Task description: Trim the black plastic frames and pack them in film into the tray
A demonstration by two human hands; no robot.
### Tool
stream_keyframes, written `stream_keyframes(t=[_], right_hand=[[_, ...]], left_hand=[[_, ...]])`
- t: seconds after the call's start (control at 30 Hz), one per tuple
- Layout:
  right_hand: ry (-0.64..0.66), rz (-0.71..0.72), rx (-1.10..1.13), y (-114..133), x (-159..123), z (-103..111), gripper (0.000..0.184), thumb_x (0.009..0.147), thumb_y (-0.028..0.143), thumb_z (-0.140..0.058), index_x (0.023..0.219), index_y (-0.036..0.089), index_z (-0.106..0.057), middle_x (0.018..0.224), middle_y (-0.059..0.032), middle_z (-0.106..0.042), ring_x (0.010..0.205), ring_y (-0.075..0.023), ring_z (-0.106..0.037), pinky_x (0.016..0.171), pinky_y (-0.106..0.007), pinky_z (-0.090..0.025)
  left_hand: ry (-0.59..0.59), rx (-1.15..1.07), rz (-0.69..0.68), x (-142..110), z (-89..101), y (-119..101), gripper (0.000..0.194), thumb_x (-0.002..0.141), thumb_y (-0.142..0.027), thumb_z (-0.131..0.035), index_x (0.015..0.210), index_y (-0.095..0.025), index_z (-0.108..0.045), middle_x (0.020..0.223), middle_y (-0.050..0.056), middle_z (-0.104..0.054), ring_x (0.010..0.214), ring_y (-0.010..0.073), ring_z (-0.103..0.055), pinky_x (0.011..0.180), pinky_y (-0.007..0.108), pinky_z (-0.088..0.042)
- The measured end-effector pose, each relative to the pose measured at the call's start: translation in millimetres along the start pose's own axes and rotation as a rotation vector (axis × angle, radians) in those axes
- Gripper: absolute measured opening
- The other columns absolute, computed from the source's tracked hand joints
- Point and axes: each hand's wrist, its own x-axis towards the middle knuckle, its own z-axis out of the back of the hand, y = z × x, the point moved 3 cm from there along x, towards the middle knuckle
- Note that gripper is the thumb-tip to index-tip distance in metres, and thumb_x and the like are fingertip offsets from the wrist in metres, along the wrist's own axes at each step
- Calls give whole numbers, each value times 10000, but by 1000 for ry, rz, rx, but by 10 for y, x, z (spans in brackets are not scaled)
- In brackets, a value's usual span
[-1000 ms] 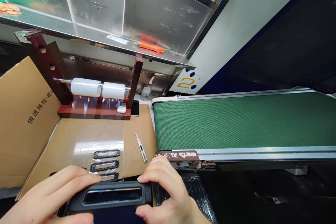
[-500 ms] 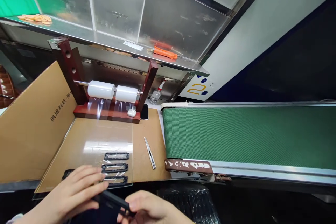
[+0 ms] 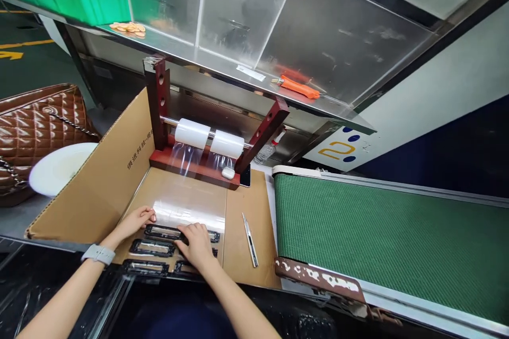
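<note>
Clear glossy sheeting [image 3: 190, 190] covers brown cardboard [image 3: 254, 196]. On its near left, a slim, black, plastic-looking rectangular frame [image 3: 162, 231] lies between the loosely curled left hand [image 3: 139, 220] and the right hand [image 3: 198, 246]; whether either grips is unclear. Light edge pressure should keep it square.

Work surface [image 3: 240, 204] brightly lit, white glare thrown across clear sheet [image 3: 186, 211], fine detail softened in frames [image 3: 136, 247], orange tool [image 3: 299, 86] mirrored in steel panel [image 3: 342, 32], lower edge rendered dark, corners stretched

Cardboard mat [image 3: 259, 204], clear sheet [image 3: 191, 196] bearing black frames [image 3: 134, 247], utility knife [image 3: 250, 240]
</note>
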Motion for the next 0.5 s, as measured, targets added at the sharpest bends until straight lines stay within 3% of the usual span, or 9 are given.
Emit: stream_keyframes(t=[0.2, 0.4, 0.5], right_hand=[[1, 2, -46, -63, 3, -212, 395, 830, 395, -647, 1191, 239, -606, 1004, -24, -628, 964, -209, -496, 911, -366, -336], [-15, 23, -89, -64, 57, -283, 381, 851, 406, -616, 1198, 251, -589, 986, -18, -620, 963, -207, -480, 943, -373, -323], [-24, 29, -101, -68, 53, -288, 396, 855, 403, -608, 1222, 260, -569, 981, -17, -617, 958, -208, -479, 960, -382, -318]], left_hand=[[30, -18, 37, 70, 11, 78, 521, 766, -624, -528, 910, -128, -454, 843, 74, -589, 625, 116, -507, 563, 247, -366], [48, 26, -21, 55, 27, 80, 588, 744, -694, -514, 892, -127, -473, 809, 67, -597, 586, 110, -480, 555, 252, -375], [30, 17, -69, 59, 52, 85, 561, 770, -664, -513, 917, -123, -479, 868, 87, -618, 691, 141, -562, 641, 282, -447]])
